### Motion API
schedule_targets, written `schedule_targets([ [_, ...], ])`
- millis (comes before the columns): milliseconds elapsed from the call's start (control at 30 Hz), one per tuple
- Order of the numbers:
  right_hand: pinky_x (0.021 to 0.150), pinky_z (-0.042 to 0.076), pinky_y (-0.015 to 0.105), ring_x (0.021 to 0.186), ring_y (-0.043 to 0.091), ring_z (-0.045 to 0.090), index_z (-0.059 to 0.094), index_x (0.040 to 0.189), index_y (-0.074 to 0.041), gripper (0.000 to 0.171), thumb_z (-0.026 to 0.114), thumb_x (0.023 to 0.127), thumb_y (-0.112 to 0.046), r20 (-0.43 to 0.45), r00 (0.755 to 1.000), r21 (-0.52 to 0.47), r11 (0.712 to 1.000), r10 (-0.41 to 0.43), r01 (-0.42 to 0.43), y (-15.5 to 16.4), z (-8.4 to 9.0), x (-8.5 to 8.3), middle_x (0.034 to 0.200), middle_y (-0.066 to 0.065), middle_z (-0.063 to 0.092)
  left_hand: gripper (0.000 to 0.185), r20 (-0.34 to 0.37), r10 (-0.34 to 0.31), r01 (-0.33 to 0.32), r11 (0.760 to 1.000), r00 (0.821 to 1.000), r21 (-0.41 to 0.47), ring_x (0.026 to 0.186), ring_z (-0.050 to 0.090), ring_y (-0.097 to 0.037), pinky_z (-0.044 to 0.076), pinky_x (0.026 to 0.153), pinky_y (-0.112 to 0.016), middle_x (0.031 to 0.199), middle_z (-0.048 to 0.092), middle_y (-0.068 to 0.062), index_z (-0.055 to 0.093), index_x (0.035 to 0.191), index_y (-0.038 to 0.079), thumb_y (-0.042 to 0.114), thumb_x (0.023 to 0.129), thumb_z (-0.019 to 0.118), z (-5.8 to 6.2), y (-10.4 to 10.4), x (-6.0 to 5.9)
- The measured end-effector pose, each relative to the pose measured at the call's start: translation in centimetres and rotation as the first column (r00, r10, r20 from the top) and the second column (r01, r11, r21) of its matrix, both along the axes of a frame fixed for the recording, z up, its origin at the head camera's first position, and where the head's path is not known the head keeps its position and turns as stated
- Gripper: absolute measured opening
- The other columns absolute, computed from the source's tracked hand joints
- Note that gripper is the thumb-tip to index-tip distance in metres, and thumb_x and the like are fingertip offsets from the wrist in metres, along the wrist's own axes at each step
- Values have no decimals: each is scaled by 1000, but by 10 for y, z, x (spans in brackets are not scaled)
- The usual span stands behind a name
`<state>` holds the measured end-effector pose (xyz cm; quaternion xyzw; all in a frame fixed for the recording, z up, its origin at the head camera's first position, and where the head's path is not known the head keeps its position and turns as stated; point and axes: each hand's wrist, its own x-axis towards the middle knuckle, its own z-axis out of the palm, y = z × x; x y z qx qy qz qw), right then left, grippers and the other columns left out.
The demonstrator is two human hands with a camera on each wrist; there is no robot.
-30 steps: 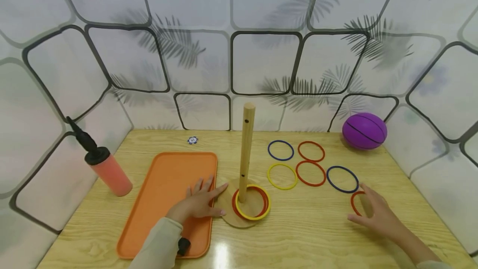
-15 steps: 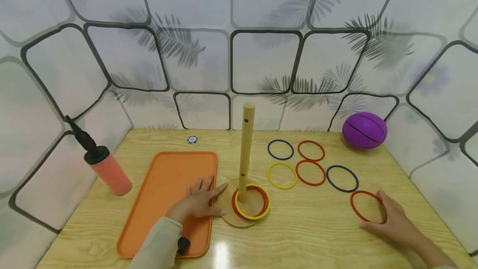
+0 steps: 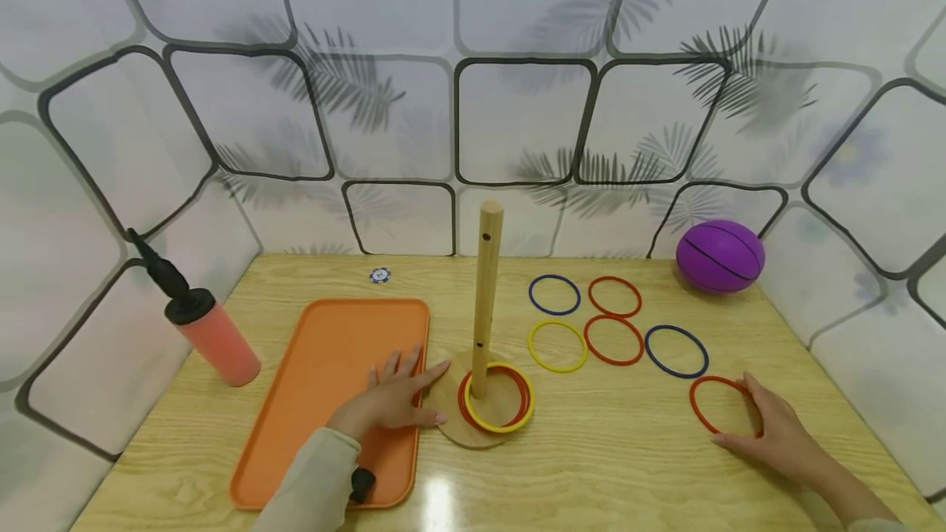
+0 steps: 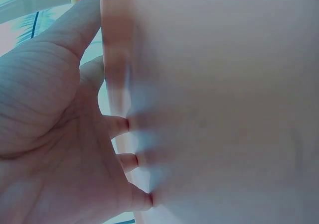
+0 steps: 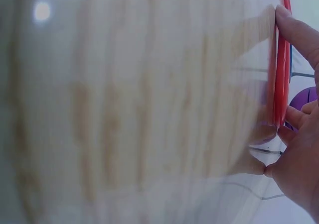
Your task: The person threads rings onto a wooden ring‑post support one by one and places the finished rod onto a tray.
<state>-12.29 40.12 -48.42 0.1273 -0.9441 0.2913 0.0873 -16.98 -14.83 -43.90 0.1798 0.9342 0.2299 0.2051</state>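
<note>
My right hand (image 3: 783, 435) holds a red ring (image 3: 692, 402) at the table's right side, thumb on its near edge and fingers on its far right edge. The right wrist view shows that red ring (image 5: 282, 69) edge-on, close to the tabletop. With fingers spread, my left hand (image 3: 392, 402) lies over the right edge of an orange tray (image 3: 340, 335); its forefinger and thumb reach the round wooden base (image 3: 449, 409). From this base rises an upright wooden peg (image 3: 485, 294). Around the peg's foot lie a yellow ring (image 3: 510, 430) and red rings (image 3: 521, 382), partly overlapping.
Blue rings (image 3: 651, 360), red rings (image 3: 617, 363) and a yellow ring (image 3: 557, 370) lie flat right of the peg. A purple ball (image 3: 720, 257) sits at the back right. A pink pump (image 3: 222, 347) stands left of the tray. A small chip (image 3: 380, 275) lies at the back.
My right hand has come down onto the red ring from above, shifting right and nearer, and now grips its edge. The left hand keeps its place.
</note>
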Motion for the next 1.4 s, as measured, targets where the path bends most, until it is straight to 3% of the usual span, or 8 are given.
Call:
schedule_targets([
  [233, 109, 3, 59, 118, 65, 24, 14, 140, 21, 107, 83, 69, -18, 45, 999, -6, 1000, -7, 7, -4, 5, 1, 131, 46, 30, 80, 21, 5, -4, 1000, 1000, -21, 141, -6, -45, -5, 103, -69, 158, 1, -16, 28, 150, 32, 55, 82, 64, 3, 1, 0],
  [567, 100, -1, 6, 118, 62, 29, 22, 137, 23, 100, 83, 69, -16, 1, 1000, 12, 1000, 20, -20, -19, 18, -2, 130, 45, 32, 77, 0, 14, -13, 999, 1000, -31, 141, -3, -46, -2, 103, -69, 158, 2, -17, 30, 149, 32, 51, 84, 66, 2, 2, 0],
  [700, 112, 9, 35, 118, 60, 29, 17, 141, 20, 103, 82, 71, -16, 32, 999, 2, 1000, 31, -31, -26, 30, -6, 132, 42, 33, 77, -1, 13, -13, 999, 1000, -31, 141, -3, -46, -2, 103, -69, 158, 2, -17, 30, 149, 32, 51, 84, 66, 1, 2, 0],
  [800, 98, 18, 69, 117, 60, 30, 18, 141, 19, 102, 83, 71, -17, 44, 998, -2, 999, 33, -33, -30, 39, -8, 132, 42, 34, 78, 9, 15, -14, 1000, 1000, -20, 141, -5, -46, -3, 103, -69, 158, 1, -17, 30, 150, 31, 51, 84, 66, 3, 2, 1],
  [967, 88, 23, 75, 117, 60, 31, 23, 139, 19, 98, 83, 70, -15, 32, 999, -21, 999, 41, -41, -38, 51, -11, 132, 42, 35, 79, 34, 9, -8, 1000, 999, -16, 141, -8, -45, -5, 103, -69, 158, -3, -15, 26, 151, 31, 52, 84, 64, 5, 1, 0],
  [1167, 107, 18, 53, 122, 54, 30, 24, 143, 13, 96, 82, 72, -15, -12, 997, -16, 997, 76, -76, -49, 68, -12, 134, 38, 37, 78, 24, 9, -8, 1000, 1000, -15, 141, -6, -45, -4, 103, -69, 158, -1, -17, 29, 150, 30, 52, 84, 65, 4, 1, 0],
  [1300, 102, 16, 14, 132, 14, 27, 28, 147, 3, 93, 82, 73, -15, -42, 995, 3, 996, 95, -95, -57, 83, -11, 137, 28, 42, 78, 37, 12, -11, 1000, 999, -21, 141, -7, -45, -4, 103, -69, 158, -2, -17, 28, 150, 31, 52, 84, 64, 4, 1, 0],
  [1400, 97, 22, 12, 124, -10, 23, 30, 147, -1, 92, 83, 72, -15, -72, 991, 12, 993, 116, -115, -64, 94, -10, 137, 24, 44, 78, 40, 17, -16, 1000, 999, -18, 141, -8, -44, -5, 103, -69, 158, -2, -16, 28, 150, 32, 52, 84, 65, 3, 1, 0],
])
